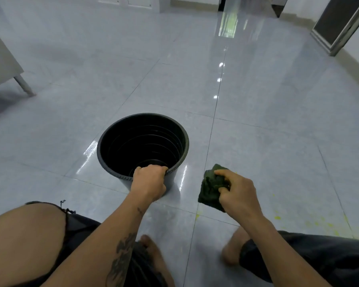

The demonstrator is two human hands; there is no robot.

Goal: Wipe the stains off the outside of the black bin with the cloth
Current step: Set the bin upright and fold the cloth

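Head view looks down on a round black plastic bin [142, 139] standing upright on the glossy grey tiled floor [257, 125], directly ahead of the left hand [148, 181]. That hand curls its fingers over the near rim, probably to steady the bin or turn it so the outer wall can be reached. Just to the right, apart from the bin, the right hand [235, 191] pinches a crumpled dark green cloth [210, 187] between thumb and fingers, bunched as if being readied into a wiping pad. The cloth does not yet touch the bin, so wiping appears not to have started. Yellowish specks [311, 221] lie on the floor beyond the right hand.
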